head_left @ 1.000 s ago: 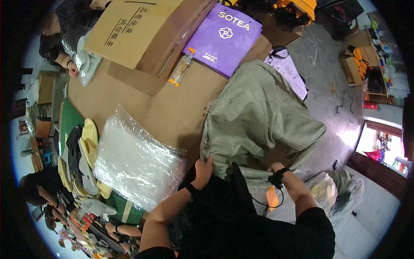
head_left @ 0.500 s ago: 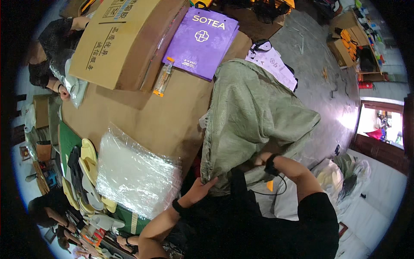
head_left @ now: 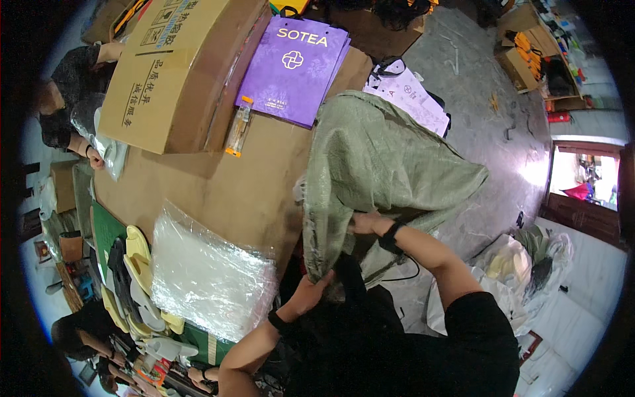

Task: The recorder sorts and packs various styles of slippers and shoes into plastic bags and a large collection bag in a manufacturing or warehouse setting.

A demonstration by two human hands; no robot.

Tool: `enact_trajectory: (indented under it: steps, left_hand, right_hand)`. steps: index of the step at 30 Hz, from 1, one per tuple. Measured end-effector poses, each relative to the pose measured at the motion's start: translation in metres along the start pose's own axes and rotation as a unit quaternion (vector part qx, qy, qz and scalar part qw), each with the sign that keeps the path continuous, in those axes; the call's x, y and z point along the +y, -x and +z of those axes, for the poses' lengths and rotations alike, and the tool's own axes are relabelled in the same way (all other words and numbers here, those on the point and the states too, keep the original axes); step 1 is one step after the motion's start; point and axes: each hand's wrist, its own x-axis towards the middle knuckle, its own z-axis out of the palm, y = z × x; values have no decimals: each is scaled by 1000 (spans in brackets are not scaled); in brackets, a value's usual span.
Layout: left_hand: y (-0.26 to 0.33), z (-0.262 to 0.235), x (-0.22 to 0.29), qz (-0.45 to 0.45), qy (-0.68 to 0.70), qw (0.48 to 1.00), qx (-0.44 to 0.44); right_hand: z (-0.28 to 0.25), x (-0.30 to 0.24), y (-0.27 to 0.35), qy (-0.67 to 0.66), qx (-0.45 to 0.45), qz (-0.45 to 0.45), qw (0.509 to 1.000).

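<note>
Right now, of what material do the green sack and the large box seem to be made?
Green sack: probably woven plastic, faintly shiny, judging by its stiff creases. Large box: apparently cardboard, mostly matte, with tan panels and straight folded edges.

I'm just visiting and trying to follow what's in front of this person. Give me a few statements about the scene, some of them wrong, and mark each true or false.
1. The left hand grips the edge of the grey-green sack. True.
2. The right hand rests on the clear plastic packaging. False: it is at the sack's opening.
3. A black band circles each of the person's wrists. True.
4. The large cardboard box stands to the right of the purple bag. False: the box is on the bag's left.
5. A pale yellow slipper lies to the left of the clear plastic packaging. True.
</note>
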Motion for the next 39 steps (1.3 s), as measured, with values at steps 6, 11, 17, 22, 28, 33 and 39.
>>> enact_trajectory:
  steps: [6, 11, 17, 22, 28, 33, 39]
  left_hand:
    - [-9, -12, -23, 17, 126, 974, 186]
    - [-23, 6, 5, 60, -2, 993, 101]
    - [-15, 3, 8, 121, 26, 978, 165]
    - [-21, 1, 10, 73, -63, 984, 152]
    - [-45, -38, -47, -46, -61, 989, 126]
    - [-53, -46, -49, -134, 79, 982, 106]
    - [-52, -39, -44, -101, 92, 987, 86]
  right_hand:
    - [112, 128, 62, -21, -76, -135, 988]
    - [203, 211, 106, -86, -157, -52, 982]
    - [3, 39, 117, -110, -437, 165, 877]
    - [40, 63, 98, -28, -325, 113, 938]
    - [-48, -26, 72, 120, 153, -4, 981]
    - [-179, -114, 89, -177, 415, -95, 888]
    - [-257, -84, -22, 53, 534, 64, 841]
